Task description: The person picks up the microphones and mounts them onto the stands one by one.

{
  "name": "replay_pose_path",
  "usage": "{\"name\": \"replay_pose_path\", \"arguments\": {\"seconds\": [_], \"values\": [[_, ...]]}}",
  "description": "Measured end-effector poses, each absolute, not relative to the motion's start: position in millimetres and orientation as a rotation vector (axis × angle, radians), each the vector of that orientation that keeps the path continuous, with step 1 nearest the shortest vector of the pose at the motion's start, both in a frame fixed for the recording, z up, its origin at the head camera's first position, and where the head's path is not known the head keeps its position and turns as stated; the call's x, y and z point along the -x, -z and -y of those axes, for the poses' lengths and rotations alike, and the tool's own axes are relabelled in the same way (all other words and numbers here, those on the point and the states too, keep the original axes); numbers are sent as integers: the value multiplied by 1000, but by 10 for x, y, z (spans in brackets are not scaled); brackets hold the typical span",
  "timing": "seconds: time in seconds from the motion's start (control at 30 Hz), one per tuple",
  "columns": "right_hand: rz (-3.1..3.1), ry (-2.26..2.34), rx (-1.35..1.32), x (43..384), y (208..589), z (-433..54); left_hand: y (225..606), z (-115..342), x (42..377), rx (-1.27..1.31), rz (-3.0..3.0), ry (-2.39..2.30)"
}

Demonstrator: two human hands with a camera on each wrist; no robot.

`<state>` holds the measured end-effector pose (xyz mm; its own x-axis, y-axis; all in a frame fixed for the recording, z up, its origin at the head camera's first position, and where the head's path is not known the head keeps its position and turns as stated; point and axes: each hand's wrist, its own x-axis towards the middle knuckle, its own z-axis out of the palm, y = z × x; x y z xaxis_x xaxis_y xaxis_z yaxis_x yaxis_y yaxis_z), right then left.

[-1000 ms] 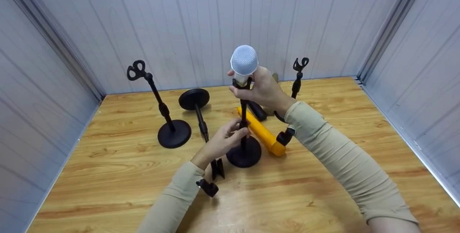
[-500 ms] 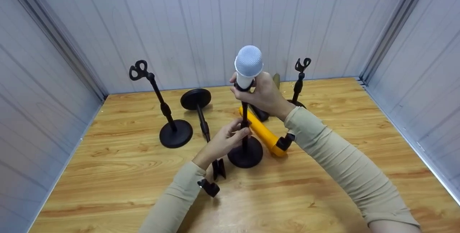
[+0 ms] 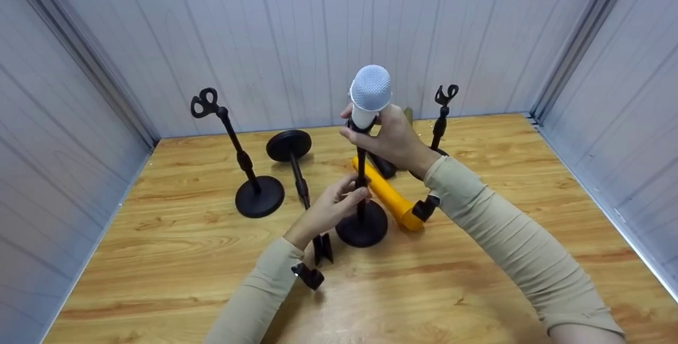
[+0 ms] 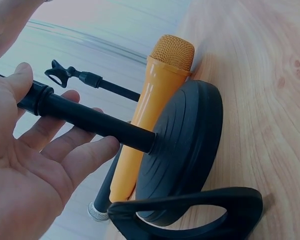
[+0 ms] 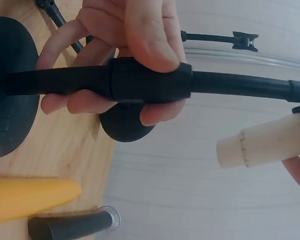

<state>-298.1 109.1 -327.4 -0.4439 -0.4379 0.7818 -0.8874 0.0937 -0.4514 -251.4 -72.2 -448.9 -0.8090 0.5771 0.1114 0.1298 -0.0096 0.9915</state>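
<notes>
In the head view a white microphone [image 3: 371, 89] sits in the clip at the top of a black desk stand, mesh head up and tilted toward the camera. My right hand [image 3: 397, 137] grips it at the clip [image 3: 361, 125], thumb in front and a finger behind. Below, my left hand [image 3: 339, 201] holds the stand's pole [image 4: 95, 117] at the collar [image 5: 150, 82], fingers behind it and thumb across. The round base [image 3: 362, 227] rests on the table. The microphone's lower handle [image 5: 265, 140] pokes out past the clip in the right wrist view.
A yellow microphone [image 3: 389, 195] lies just right of the base, with a dark microphone [image 5: 75, 225] beyond it. One empty stand [image 3: 246, 169] stands left, another [image 3: 440, 126] back right. Another stand [image 3: 296, 174] lies on its side by my left forearm. Panel walls [image 3: 296, 42] enclose the table.
The white microphone and my right hand have shifted slightly right, and more of its white body shows above the clip. My left hand keeps its hold on the pole.
</notes>
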Motion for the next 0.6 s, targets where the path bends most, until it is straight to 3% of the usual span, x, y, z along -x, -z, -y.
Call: {"name": "replay_pose_path", "arguments": {"seconds": [0.6], "values": [[2057,-1330,-1374,2949,3094,-1462,4476,747,2524,-741,-1879,-1920]]}}
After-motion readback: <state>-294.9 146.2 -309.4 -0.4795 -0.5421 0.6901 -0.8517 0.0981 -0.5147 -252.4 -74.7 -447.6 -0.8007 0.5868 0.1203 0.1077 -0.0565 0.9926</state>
